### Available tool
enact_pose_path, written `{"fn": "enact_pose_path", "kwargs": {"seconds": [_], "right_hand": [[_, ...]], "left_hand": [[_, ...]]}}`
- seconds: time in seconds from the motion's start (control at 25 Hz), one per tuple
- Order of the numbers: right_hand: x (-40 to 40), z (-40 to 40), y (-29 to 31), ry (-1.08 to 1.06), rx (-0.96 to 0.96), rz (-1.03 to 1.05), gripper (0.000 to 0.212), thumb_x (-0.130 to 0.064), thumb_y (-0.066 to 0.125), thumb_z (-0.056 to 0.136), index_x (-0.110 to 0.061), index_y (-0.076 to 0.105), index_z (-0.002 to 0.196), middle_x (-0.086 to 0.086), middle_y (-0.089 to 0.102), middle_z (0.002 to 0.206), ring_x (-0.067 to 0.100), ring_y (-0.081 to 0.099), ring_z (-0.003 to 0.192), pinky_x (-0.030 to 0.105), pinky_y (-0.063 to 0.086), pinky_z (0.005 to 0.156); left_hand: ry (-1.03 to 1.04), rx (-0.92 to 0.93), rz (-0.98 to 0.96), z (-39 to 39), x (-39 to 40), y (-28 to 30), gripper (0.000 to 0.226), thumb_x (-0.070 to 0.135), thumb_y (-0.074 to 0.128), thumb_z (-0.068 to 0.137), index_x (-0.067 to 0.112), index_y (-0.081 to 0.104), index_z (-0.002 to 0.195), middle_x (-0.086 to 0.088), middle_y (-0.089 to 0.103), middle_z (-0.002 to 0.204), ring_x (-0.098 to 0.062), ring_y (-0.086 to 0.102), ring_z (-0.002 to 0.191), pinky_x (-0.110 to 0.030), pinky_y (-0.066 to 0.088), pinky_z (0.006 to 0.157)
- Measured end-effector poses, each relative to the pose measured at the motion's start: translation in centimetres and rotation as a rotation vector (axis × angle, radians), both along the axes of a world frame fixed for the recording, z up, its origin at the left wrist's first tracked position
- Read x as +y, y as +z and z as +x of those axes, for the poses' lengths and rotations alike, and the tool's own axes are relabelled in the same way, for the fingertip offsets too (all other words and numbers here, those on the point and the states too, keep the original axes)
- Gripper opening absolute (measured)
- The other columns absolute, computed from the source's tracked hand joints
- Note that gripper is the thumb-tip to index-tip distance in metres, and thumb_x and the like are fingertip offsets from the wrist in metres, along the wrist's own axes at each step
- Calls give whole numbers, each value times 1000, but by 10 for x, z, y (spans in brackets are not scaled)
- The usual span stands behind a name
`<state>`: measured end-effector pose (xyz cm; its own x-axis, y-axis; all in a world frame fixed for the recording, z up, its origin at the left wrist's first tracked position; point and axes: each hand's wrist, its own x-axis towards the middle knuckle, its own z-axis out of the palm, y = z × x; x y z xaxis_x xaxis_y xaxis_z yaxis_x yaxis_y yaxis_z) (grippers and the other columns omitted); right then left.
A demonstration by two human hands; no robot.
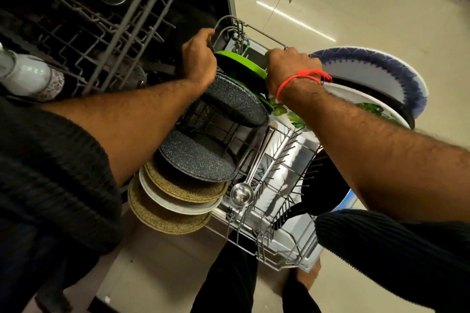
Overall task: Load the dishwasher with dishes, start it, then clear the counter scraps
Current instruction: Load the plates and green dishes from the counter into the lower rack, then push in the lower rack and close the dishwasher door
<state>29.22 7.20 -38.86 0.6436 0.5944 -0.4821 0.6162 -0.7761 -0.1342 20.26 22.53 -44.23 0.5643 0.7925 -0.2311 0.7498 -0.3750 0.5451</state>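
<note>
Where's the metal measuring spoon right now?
In the head view it lies in the lower rack, centre frame, its bowl just right of the stacked tan and white plates, handle pointing up towards the speckled dark plates.

leaf-print plate [371, 107]: mostly behind right forearm | upper rack [106, 23]: cut off top-left | fingertips hidden

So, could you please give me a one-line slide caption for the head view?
Both hands, left and right, grip the plate-filled lower rack of the open dishwasher.
</note>
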Motion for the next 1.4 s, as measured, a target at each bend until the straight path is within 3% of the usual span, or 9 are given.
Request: {"fn": "enact_pose_path", "kwargs": {"seconds": [0.12, 0.24, 0.32, 0.44, 0.68, 0.92, 1.12, 1.4], "right_hand": [[-17, -2, 5, -41, 14, 371, 47, -2, 51, 91, -23, 56, 132, 7, 64, 125, 33, 60, 114, 48, 53, 93], [-51, -19, 17, 103, 91, 735, 54, -1, 32, 81, -10, 65, 122, 10, 68, 118, 28, 62, 112, 40, 51, 99], [-79, -38, 16, 184, 83, 848, 57, -8, 26, 76, -4, 68, 115, 12, 69, 113, 28, 63, 108, 35, 50, 99], [-131, -61, 3, 196, 93, 914, 51, -5, 33, 75, -2, 69, 110, 15, 67, 114, 31, 63, 108, 37, 48, 99], [-238, -65, -11, 196, 131, 906, 56, 11, 40, 69, -6, 69, 114, 15, 60, 123, 30, 57, 118, 38, 44, 106], [-338, -59, -2, 268, 226, 797, 65, 18, 39, 69, -6, 62, 125, 15, 53, 135, 31, 49, 130, 47, 39, 111], [-383, -66, -11, 187, 263, 678, 62, 10, 51, 84, -9, 46, 142, 13, 38, 153, 24, 32, 145, 25, 22, 121], [-411, -88, -14, 326, 400, 636, 78, -10, 66, 86, -9, 26, 153, 15, 18, 161, 23, 15, 151, 12, 10, 118]], "left_hand": [[-97, -219, 147, -30, -28, 3, 43, 9, 40, 96, 13, 58, 135, -8, 56, 139, -20, 56, 119, -21, 45, 94], [-125, -210, 245, -58, -59, 3, 43, 21, 46, 97, 15, 53, 139, -10, 43, 150, -23, 46, 132, -30, 39, 108], [-126, -166, 279, -76, -87, 5, 46, 24, 51, 96, 17, 50, 142, -13, 35, 155, -27, 41, 137, -34, 35, 112], [-142, -146, 311, -103, -132, 8, 50, 24, 55, 93, 16, 48, 142, -16, 32, 155, -33, 39, 138, -47, 34, 114], [-11, 30, 297, -152, -250, 25, 51, 33, 54, 95, 25, 44, 144, -9, 27, 158, -31, 35, 137, -54, 33, 109], [223, 81, 74, -196, -403, 46, 52, 36, 57, 95, 32, 39, 143, -3, 18, 160, -29, 25, 140, -58, 25, 111], [317, 103, 19, -222, -485, 43, 52, 37, 59, 95, 33, 39, 143, -2, 17, 160, -27, 23, 140, -55, 24, 109], [535, 61, 46, -236, -540, 49, 56, 39, 58, 92, 33, 36, 143, -6, 19, 160, -29, 24, 142, -55, 27, 111]]}}
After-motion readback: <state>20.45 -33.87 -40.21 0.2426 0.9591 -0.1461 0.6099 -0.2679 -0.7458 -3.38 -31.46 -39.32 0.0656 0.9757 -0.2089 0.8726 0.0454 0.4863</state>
